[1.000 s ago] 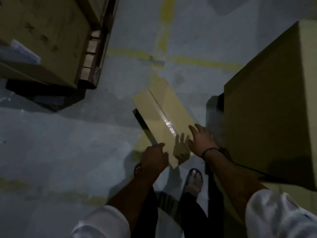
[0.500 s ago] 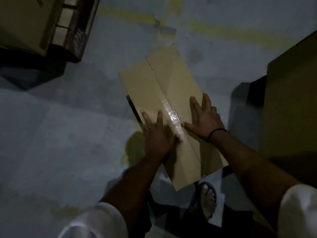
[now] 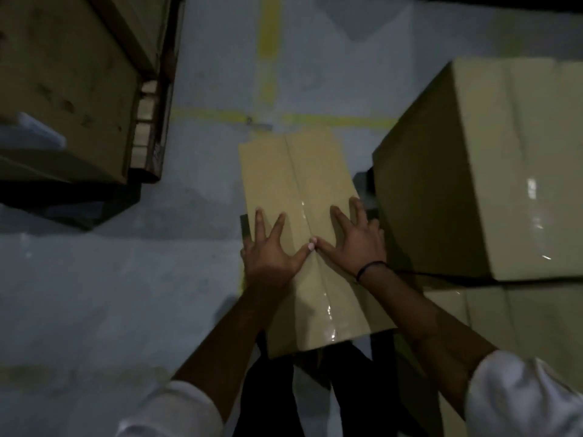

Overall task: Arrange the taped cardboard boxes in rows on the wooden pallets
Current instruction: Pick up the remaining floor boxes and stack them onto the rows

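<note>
Taped tan cardboard box (image 3: 293,171) is pressed under spread left hand (image 3: 268,253) and right hand (image 3: 356,241), thumbs touching. Now straighter, it is judged ready for the wooden pallet (image 3: 148,127) left of the grip.

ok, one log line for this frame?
left hand: flat on taped box | right hand: flat on it, thumbs meeting at seam | pallet: upper left, loaded

The person wears a white top of soft, loose cloth. The left sleeve (image 3: 170,411) and the right sleeve (image 3: 520,398) each end well short of the wrist, so the 2 forearms are bare. A thin dark band (image 3: 370,268) circles the right wrist, just behind the right hand (image 3: 356,244). The left hand (image 3: 268,253) is bare. Dark trousers (image 3: 271,398) show between the arms.
</note>
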